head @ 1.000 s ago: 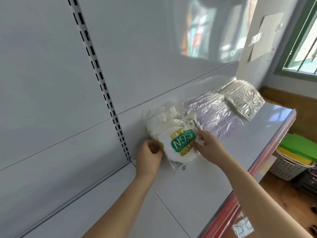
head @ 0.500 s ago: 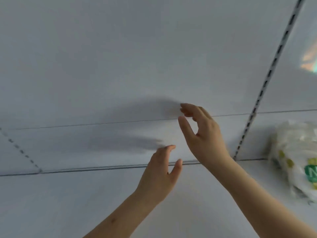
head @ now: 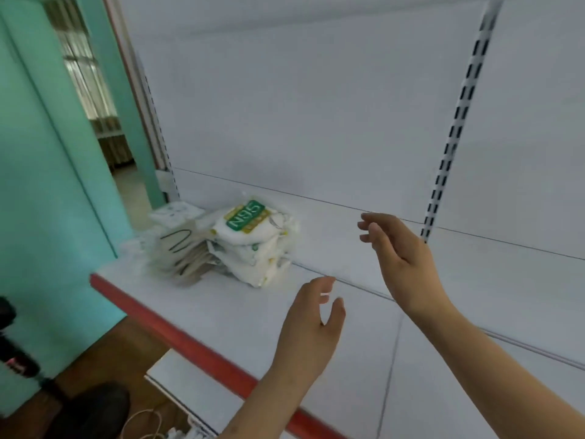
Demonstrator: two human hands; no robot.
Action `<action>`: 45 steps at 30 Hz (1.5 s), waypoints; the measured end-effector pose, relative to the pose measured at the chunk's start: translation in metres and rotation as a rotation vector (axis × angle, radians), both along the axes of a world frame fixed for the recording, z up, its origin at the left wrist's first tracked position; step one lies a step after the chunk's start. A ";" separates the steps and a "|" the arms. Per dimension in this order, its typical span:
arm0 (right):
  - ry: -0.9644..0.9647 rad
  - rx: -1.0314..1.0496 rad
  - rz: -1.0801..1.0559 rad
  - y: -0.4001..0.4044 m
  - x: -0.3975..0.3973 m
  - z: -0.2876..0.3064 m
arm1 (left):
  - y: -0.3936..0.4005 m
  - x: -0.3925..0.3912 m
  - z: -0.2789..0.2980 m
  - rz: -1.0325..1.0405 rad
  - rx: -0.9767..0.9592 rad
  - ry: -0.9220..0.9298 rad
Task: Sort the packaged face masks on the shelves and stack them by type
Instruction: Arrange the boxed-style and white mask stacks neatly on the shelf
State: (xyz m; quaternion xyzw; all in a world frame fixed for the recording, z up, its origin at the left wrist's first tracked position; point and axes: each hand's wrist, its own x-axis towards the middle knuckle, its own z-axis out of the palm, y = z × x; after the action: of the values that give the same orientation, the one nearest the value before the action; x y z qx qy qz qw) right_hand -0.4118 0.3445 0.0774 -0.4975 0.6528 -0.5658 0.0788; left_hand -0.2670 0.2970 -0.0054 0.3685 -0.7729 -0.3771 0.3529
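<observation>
Both hands, left hand (head: pixel 311 324) and right hand (head: pixel 400 258), hover loosely spread beside N95 mask stack (head: pixel 256 245).

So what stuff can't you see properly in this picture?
- Head view: small print on the green-labelled white N95 mask pack, blurred.
- Flat clear-wrapped mask packs with dark ear loops: count unclear, overlapping and smeared.
- Lower white shelf: cut off by the bottom edge.
- Left hand and right hand: motion-blurred fingertips.
</observation>
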 end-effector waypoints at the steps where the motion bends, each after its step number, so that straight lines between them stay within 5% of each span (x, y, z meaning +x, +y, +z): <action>1: -0.023 0.016 0.012 -0.020 0.016 0.000 | -0.017 0.020 0.002 0.023 0.022 0.029; 10: 0.156 0.209 -0.051 -0.159 0.073 -0.011 | -0.170 0.108 0.030 0.394 -0.062 0.231; 14: 0.390 0.400 -0.219 -0.206 0.074 -0.023 | -0.229 0.118 0.029 0.511 -0.184 -0.119; 19: 0.349 0.642 -0.238 -0.238 0.083 -0.028 | -0.263 0.117 0.024 0.315 -0.108 -0.411; 26: 0.055 0.366 -0.392 -0.201 0.103 -0.016 | -0.281 0.122 0.034 -0.041 -0.265 0.120; 28: -0.084 0.323 -0.403 -0.180 0.118 -0.017 | -0.275 0.125 0.043 -0.174 -0.156 0.264; 30: -0.208 0.263 -0.418 -0.162 0.135 -0.026 | -0.264 0.129 0.045 -0.317 0.179 0.434; 33: -0.402 0.225 -0.330 -0.152 0.163 -0.053 | -0.254 0.143 0.030 -0.370 0.550 0.442; 36: -0.487 0.170 -0.451 -0.168 0.163 -0.065 | -0.253 0.167 0.012 -0.317 0.582 0.382; 39: -0.279 0.242 -0.663 -0.200 0.135 -0.062 | -0.262 0.187 -0.001 -0.254 0.605 0.384; 42: -0.124 0.610 -0.545 -0.237 0.120 -0.062 | -0.262 0.197 -0.005 -0.230 0.644 0.339; 45: -0.258 0.516 -0.518 -0.246 0.111 -0.073 | -0.258 0.199 -0.007 -0.261 0.652 0.310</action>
State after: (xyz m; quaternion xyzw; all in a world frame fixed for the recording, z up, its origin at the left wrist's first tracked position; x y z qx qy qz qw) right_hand -0.3004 0.0986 0.0041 -0.2046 0.8624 -0.4423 0.1372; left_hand -0.0681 0.0389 -0.0120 0.2984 -0.5906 -0.6960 0.2787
